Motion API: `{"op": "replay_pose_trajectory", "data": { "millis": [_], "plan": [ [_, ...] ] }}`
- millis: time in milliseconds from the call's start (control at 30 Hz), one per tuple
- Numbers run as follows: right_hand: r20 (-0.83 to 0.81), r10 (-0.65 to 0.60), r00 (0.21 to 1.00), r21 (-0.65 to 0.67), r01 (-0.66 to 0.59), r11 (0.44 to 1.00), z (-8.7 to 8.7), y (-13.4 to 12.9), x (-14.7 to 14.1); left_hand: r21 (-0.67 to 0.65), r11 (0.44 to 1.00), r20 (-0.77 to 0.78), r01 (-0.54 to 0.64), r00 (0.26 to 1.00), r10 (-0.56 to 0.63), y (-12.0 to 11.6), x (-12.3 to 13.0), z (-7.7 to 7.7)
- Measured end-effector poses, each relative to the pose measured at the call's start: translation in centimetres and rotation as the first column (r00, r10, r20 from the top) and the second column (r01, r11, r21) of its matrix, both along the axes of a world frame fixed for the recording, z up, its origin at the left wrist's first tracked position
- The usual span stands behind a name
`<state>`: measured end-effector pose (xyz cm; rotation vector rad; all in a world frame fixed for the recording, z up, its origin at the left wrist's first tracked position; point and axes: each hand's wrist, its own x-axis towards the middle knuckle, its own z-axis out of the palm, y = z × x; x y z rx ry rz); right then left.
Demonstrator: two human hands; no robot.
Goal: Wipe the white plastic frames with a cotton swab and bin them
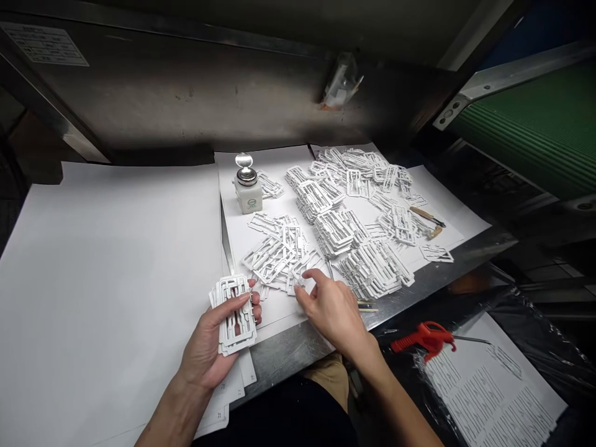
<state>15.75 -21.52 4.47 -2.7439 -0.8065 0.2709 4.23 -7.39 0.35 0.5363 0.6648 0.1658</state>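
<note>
My left hand (218, 329) is closed around a small stack of white slotted plastic frames (236, 323), with the thumb lying over the top one. The frames have long thin cut-outs and rounded corners. My right hand (328, 304) is at the near edge of a loose pile of the same white frames (274, 254). Its thumb and index finger are curled around the edge of one white frame (293, 276); the other fingers are folded and partly hidden. A tweezers-like metal tool (329, 268) lies just beyond the right hand.
A white square dispenser bottle (250, 197) with its metal lid raised stands behind the pile. Neat stacks of frames (372, 270) and a heap (349, 161) fill the right. A wooden-handled tool (426, 215) lies farther right. A red air gun (426, 338) rests below the table edge on black plastic.
</note>
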Motion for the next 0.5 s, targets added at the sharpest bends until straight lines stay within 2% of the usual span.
{"op": "replay_pose_trajectory", "data": {
  "millis": [100, 167, 267, 367, 433, 500],
  "plan": [
    [0.164, 0.104, 0.981, -0.176, -0.074, 0.982, -0.3, 1.4, 1.2, 0.012, 1.000, 0.021, 0.014, 1.000, -0.014, -0.2, 0.0, 0.0],
    [0.199, 0.141, 0.970, -0.214, -0.098, 0.972, -0.2, 1.8, 1.5, 0.028, 0.999, 0.015, 0.024, 1.000, -0.025, -0.3, -0.1, 0.0],
    [0.203, 0.156, 0.967, -0.171, -0.122, 0.978, 0.5, 1.2, 0.9, 0.050, 0.996, 0.005, 0.067, 0.998, -0.067, -0.2, 0.0, 0.0],
    [0.162, 0.235, 0.958, -0.079, -0.225, 0.971, 1.5, 0.2, -1.0, 0.050, 0.987, 0.035, 0.154, 0.987, -0.155, -0.2, 0.8, 0.2],
    [0.123, 0.370, 0.921, -0.048, -0.366, 0.929, 2.0, -0.2, -2.6, 0.010, 0.981, 0.081, 0.196, 0.977, -0.196, -0.4, 1.4, 0.3],
    [0.114, 0.506, 0.855, -0.050, -0.503, 0.863, 2.2, -0.5, -3.8, -0.055, 0.974, 0.113, 0.218, 0.971, -0.211, -0.5, 1.9, 0.2]
  ]
}}
